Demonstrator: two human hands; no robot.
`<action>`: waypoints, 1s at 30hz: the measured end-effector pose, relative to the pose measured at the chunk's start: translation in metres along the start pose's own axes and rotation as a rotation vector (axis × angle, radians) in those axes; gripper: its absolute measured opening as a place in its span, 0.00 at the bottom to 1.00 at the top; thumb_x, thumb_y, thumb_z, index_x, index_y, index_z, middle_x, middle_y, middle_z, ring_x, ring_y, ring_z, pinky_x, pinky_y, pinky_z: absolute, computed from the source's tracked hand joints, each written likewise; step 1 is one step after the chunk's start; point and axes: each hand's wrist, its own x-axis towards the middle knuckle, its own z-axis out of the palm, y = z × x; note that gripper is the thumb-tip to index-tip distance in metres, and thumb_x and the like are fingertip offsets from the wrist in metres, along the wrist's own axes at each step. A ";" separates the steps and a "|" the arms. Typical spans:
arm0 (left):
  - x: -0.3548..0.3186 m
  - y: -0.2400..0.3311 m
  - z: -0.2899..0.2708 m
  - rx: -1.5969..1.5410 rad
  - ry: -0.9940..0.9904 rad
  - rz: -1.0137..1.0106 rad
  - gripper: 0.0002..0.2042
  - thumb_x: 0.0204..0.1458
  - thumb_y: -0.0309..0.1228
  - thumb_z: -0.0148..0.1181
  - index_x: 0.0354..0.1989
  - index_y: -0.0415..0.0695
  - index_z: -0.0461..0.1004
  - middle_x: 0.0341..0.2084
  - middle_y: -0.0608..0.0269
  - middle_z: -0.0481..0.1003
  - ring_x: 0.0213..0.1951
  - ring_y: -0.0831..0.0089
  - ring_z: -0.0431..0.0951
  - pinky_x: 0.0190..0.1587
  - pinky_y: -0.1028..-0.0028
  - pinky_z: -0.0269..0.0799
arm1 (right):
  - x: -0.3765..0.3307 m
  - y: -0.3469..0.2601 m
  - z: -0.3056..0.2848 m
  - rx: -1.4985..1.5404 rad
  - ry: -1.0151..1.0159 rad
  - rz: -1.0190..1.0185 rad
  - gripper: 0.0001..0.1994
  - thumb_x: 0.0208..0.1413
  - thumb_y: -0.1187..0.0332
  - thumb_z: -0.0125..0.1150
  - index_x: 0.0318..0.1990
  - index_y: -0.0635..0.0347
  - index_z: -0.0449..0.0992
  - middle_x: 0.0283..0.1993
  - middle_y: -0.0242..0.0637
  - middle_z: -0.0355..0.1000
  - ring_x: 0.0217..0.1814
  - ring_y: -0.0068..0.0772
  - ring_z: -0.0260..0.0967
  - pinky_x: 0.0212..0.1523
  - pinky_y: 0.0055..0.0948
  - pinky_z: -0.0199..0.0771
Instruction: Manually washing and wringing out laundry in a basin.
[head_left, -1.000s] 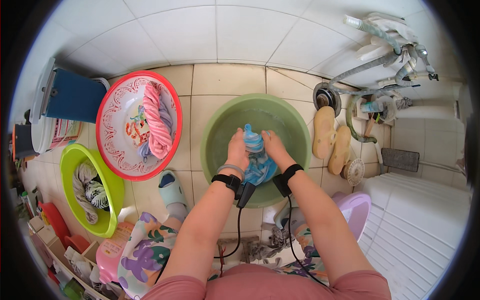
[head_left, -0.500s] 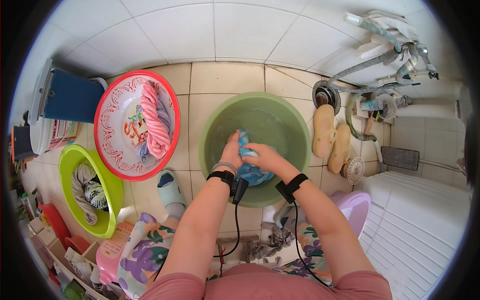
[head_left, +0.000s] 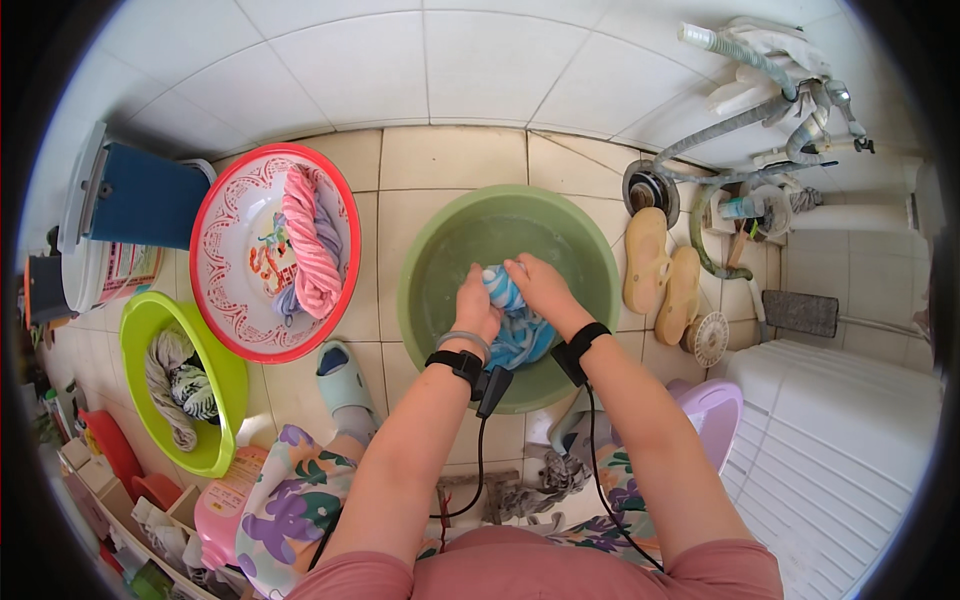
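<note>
A round green basin (head_left: 425, 250) with water in it stands on the floor in front of me. Over it, a wet blue-and-white cloth (head_left: 518, 338) is gathered between my two hands, and its lower part hangs in folds toward the near side. My left hand (head_left: 474, 305) grips the bunched top from the left, with the fingers closed on it. From the right, my right hand (head_left: 543, 292) is closed on the same bunch, with its thumb and fingers pressing the fabric. The palm sides of both hands are hidden.
Left of the green basin lies a red-rimmed white basin (head_left: 225, 285) holding twisted pink and lilac cloths (head_left: 312, 245). A lime-green basin (head_left: 232, 400) with grey cloths stands nearer me. Tan slippers (head_left: 647, 262), a floor drain (head_left: 650, 190) and hoses are at the right.
My hands have drawn slightly apart, with the right one turned and shifted right. The cloth's bunched top now shows between them, and its folds hang lower and looser.
</note>
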 end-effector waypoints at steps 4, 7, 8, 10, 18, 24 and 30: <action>-0.016 0.003 0.012 0.027 -0.012 0.166 0.19 0.60 0.38 0.46 0.55 0.41 0.59 0.50 0.55 0.65 0.51 0.62 0.68 0.53 0.60 0.66 | 0.015 0.041 -0.012 0.185 0.242 -0.026 0.23 0.58 0.54 0.49 0.53 0.64 0.66 0.44 0.57 0.69 0.49 0.55 0.67 0.50 0.38 0.66; -0.013 -0.007 -0.001 0.192 0.076 0.169 0.24 0.59 0.36 0.47 0.61 0.42 0.53 0.54 0.54 0.60 0.53 0.62 0.66 0.55 0.62 0.63 | 0.007 0.059 -0.008 0.143 0.320 0.092 0.31 0.56 0.55 0.54 0.61 0.66 0.56 0.57 0.64 0.59 0.57 0.60 0.61 0.57 0.38 0.62; -0.006 -0.014 -0.013 0.329 0.075 0.147 0.26 0.58 0.35 0.48 0.64 0.44 0.50 0.55 0.54 0.58 0.53 0.61 0.65 0.56 0.62 0.62 | 0.005 0.064 -0.003 0.067 0.353 0.123 0.33 0.55 0.55 0.55 0.61 0.69 0.54 0.58 0.65 0.57 0.58 0.60 0.60 0.57 0.38 0.62; 0.014 -0.033 -0.036 0.408 0.082 0.123 0.25 0.57 0.35 0.47 0.62 0.43 0.52 0.53 0.54 0.60 0.52 0.61 0.66 0.55 0.63 0.62 | 0.000 0.070 0.015 0.044 0.271 0.279 0.36 0.53 0.53 0.57 0.60 0.72 0.54 0.58 0.65 0.58 0.59 0.59 0.60 0.57 0.38 0.62; 0.004 -0.042 -0.050 0.627 -0.112 -0.295 0.15 0.55 0.30 0.44 0.49 0.38 0.64 0.39 0.58 0.70 0.44 0.62 0.70 0.45 0.63 0.64 | -0.017 0.083 0.076 0.370 0.001 0.524 0.33 0.47 0.61 0.63 0.56 0.74 0.60 0.52 0.52 0.67 0.54 0.43 0.66 0.52 0.36 0.68; -0.012 -0.032 -0.043 0.611 0.188 0.010 0.15 0.52 0.31 0.47 0.47 0.39 0.65 0.38 0.57 0.68 0.41 0.62 0.69 0.44 0.63 0.64 | -0.016 0.057 0.016 0.669 -0.297 0.459 0.31 0.44 0.61 0.64 0.54 0.73 0.63 0.49 0.50 0.69 0.51 0.42 0.67 0.48 0.36 0.69; -0.011 -0.033 -0.041 0.520 0.186 -0.037 0.12 0.51 0.31 0.49 0.43 0.42 0.66 0.36 0.60 0.67 0.37 0.67 0.68 0.39 0.63 0.65 | -0.027 0.056 0.054 -0.211 0.212 0.454 0.43 0.42 0.54 0.68 0.58 0.75 0.52 0.57 0.62 0.60 0.57 0.58 0.62 0.53 0.41 0.67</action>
